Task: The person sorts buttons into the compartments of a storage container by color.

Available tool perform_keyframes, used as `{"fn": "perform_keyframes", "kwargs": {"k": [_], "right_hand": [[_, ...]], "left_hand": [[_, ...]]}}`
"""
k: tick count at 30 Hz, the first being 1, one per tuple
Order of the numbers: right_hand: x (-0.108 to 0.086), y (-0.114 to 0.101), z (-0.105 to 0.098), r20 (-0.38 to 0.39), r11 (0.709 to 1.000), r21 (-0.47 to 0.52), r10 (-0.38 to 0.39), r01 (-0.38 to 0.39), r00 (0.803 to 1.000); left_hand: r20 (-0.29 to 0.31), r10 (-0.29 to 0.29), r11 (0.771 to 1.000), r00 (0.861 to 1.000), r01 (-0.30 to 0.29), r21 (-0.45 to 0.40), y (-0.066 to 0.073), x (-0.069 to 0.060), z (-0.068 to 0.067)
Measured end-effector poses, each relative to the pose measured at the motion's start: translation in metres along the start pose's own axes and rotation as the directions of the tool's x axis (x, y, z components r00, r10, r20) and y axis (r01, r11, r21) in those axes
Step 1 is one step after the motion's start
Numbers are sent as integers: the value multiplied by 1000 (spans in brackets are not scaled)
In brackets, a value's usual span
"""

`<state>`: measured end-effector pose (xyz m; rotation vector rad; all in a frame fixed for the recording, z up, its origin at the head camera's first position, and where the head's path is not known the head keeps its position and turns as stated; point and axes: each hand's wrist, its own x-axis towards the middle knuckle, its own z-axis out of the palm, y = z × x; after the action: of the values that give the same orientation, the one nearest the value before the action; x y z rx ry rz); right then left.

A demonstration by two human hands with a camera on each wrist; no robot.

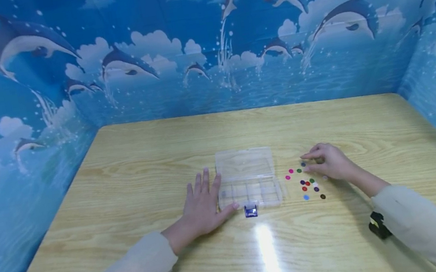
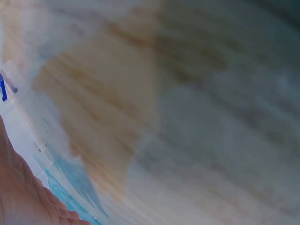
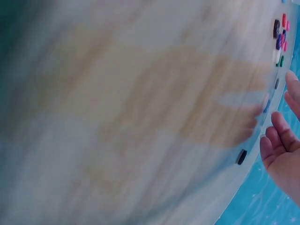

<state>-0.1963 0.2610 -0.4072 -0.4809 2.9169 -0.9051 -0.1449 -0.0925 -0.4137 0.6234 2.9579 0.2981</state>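
Note:
A clear plastic compartment box (image 1: 244, 164) stands on the table with its lid laid back. My left hand (image 1: 203, 208) rests flat at its left side, fingers spread, the thumb at the front edge near a small purple-blue clip-like piece (image 1: 251, 211). In the left wrist view only part of that hand (image 2: 26, 192) shows beside the box. Right of the box lie several small coloured button-like discs (image 1: 305, 189). My right hand (image 1: 331, 165) hovers over their far right side, thumb and fingers apart. The right wrist view shows nothing between the fingers of that hand (image 3: 283, 145).
The wooden table (image 1: 151, 152) reaches back to a blue dolphin-print curtain (image 1: 175, 90), which also hangs along both sides. A lone dark disc (image 3: 241, 157) lies near the right hand. Light reflects off the table in front of the box.

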Motion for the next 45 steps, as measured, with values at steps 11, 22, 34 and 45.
{"fn": "perform_keyframes", "kwargs": {"k": [11,22,34,45], "right_hand": [[8,5,-1,20,999,-20,40,-39,999],[12,5,0,-8,999,-35,-8,8,1000],[14,6,2,-22,1000,-18,-1,1,1000],[16,7,4,-18,1000,-29,-8,7,1000]], "left_hand": [[0,-1,1000,1000,1,1,0,2,-1],[7,-3,1000,1000,3,6,2,3,-3],[2,-3,1000,1000,3,12,2,2,-3],[-3,1,1000,1000,-1,19,2,1,-3]]}}
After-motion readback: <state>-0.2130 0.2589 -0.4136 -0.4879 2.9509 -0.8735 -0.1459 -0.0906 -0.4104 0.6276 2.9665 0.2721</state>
